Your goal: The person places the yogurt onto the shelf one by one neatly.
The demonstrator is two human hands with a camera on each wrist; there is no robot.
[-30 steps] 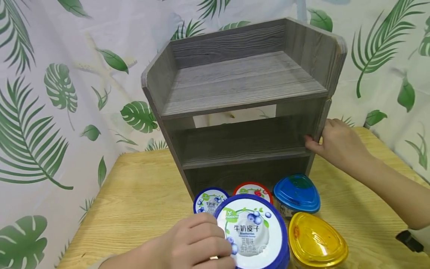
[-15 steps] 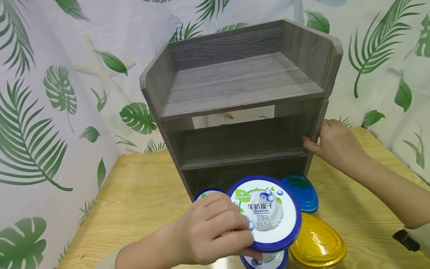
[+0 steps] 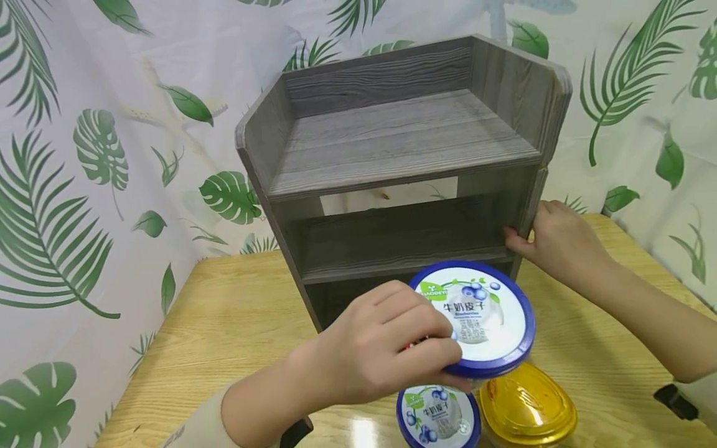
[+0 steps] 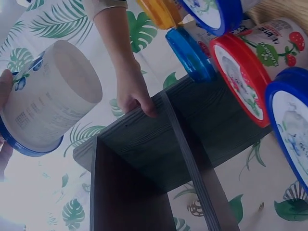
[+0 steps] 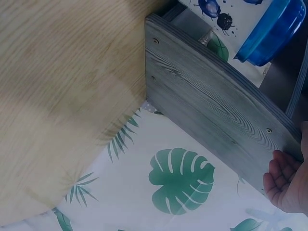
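My left hand (image 3: 386, 348) grips a plastic tub with a blue-rimmed lid (image 3: 487, 317) printed with blueberries. It is raised off the table, in front of the shelf's right part. The left wrist view shows this tub's translucent body (image 4: 53, 101) and its bottom. My right hand (image 3: 562, 242) holds the right side panel of a grey wooden shelf unit (image 3: 403, 140), thumb at the front edge and fingers (image 5: 284, 175) against the outer face. Another blueberry tub (image 3: 439, 414) stands below the held one, beside a container with a yellow lid (image 3: 529, 404).
In the left wrist view a red-lidded strawberry tub (image 4: 240, 82), a container with a blue lid (image 4: 192, 55) and another blue-lidded tub (image 4: 291, 125) stand by the shelf. The wooden table (image 3: 224, 311) meets a leaf-patterned cloth (image 3: 140, 155) behind.
My left hand has lifted the blueberry tub and carried it right and farther forward, uncovering another blueberry tub beneath. The held tub now covers the blue-lidded container. The right hand stays on the panel.
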